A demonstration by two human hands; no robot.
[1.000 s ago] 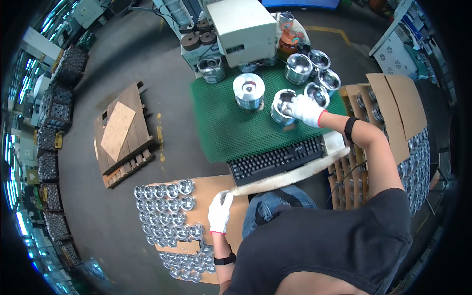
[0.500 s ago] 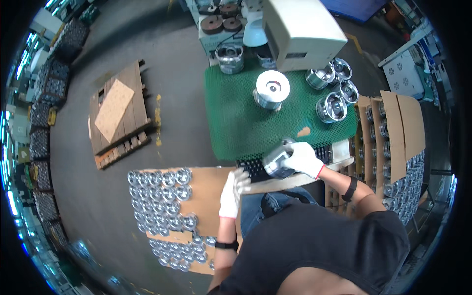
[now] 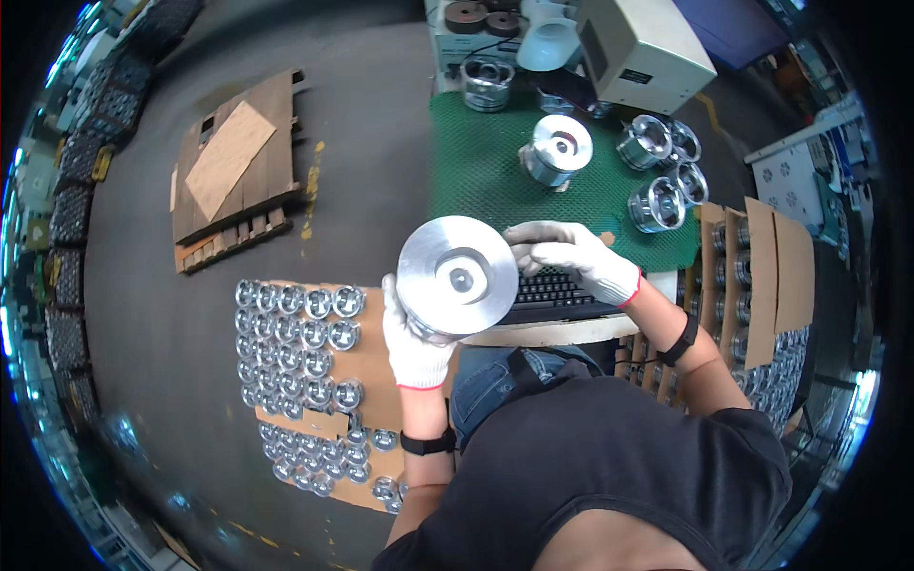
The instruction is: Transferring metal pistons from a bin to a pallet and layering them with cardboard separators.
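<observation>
A large silver engine piston (image 3: 428,262) is held up by my left hand (image 3: 415,354), its round flat crown with a recessed centre facing up. The left fingers are wrapped round its side and partly hidden behind it. My right hand (image 3: 576,259), in a white glove like the left, is open beside the piston's right edge, holding nothing. Whether its fingertips touch the rim I cannot tell. Below the right hand lies a black keyboard (image 3: 552,297). Another piston (image 3: 557,149) stands crown up on the green mat (image 3: 476,181).
Several pistons (image 3: 657,205) stand at the mat's right, near a beige box-shaped machine (image 3: 647,57). On the left, cardboard (image 3: 376,371) carries rows of pistons. Cardboard-divided stacks (image 3: 785,276) stand at the right. A wooden pallet (image 3: 276,157) lies on the floor.
The piston has passed from my right hand to my left, moving left and turning crown up. My right hand has let go, and the view has shifted slightly.
</observation>
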